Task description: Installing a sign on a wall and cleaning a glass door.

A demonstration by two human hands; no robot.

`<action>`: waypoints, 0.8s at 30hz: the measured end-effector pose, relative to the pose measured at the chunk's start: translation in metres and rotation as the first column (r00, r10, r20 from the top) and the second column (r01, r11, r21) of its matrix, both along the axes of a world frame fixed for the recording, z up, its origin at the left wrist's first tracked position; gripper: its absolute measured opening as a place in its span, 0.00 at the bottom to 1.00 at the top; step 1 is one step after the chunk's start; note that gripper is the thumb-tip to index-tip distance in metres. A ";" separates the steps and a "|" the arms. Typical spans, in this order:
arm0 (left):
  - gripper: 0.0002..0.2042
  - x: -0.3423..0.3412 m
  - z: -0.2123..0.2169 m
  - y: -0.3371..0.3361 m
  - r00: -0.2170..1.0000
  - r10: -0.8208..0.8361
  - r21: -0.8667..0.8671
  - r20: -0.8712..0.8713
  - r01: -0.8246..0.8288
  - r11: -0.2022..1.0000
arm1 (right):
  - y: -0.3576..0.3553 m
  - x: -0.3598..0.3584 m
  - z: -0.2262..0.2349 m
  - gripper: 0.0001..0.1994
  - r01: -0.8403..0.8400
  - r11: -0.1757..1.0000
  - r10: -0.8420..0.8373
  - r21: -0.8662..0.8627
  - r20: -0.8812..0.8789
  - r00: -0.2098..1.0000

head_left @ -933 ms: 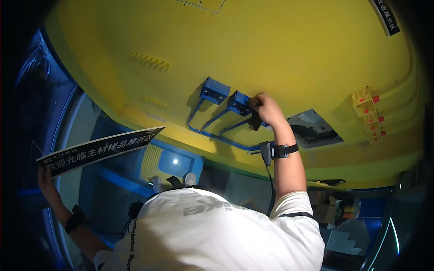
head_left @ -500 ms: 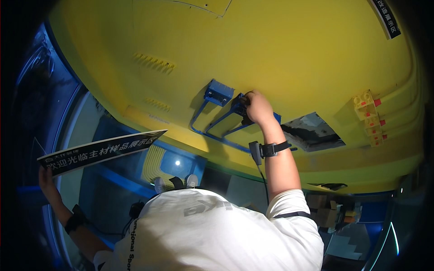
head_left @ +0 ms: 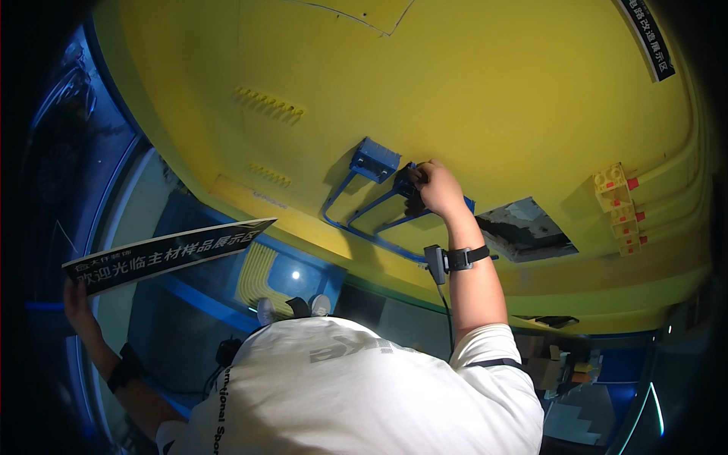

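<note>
By yellow wall [head_left: 516, 106], right hand [head_left: 441, 189] clutching dark object [head_left: 415, 177], left hand [head_left: 79, 305] gripping black sign [head_left: 173, 255]

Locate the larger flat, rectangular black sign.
The sign is at left in the head view, its left end in the left hand, lower than the blue rectangular boxes.

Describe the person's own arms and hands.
Left hand and right hand are gloveless. A black strap on the right forearm carries a dark box with a cable; a black band circles the left forearm. The right sleeve is short, white.
</note>
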State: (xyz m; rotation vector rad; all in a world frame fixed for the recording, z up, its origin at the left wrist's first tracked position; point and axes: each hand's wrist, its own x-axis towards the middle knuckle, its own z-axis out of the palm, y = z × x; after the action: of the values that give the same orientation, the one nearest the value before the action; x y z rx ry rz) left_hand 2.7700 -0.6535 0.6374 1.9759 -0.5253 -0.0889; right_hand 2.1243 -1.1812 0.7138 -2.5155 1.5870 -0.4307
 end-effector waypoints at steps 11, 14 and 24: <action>0.19 0.008 0.001 -0.002 0.999 0.015 -0.065 0.030 -0.013 0.998 | 0.003 0.058 -0.012 0.10 -0.056 0.981 0.036 -0.187 -0.112 0.993; 0.19 0.015 0.001 0.005 1.000 0.007 -0.058 0.028 -0.005 0.998 | -0.009 0.057 -0.008 0.10 -0.038 0.999 0.037 -0.012 -0.085 0.996; 0.19 0.006 0.000 0.009 0.998 -0.001 -0.063 0.060 0.004 0.998 | 0.000 0.085 -0.018 0.10 -0.092 0.981 0.106 -0.171 0.071 0.992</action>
State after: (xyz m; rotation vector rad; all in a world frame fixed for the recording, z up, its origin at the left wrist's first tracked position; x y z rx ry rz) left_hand 2.7765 -0.6444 0.6371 1.9209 -0.5629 -0.0142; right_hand 2.2088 -1.1814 0.6954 -2.6486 1.4455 -0.6686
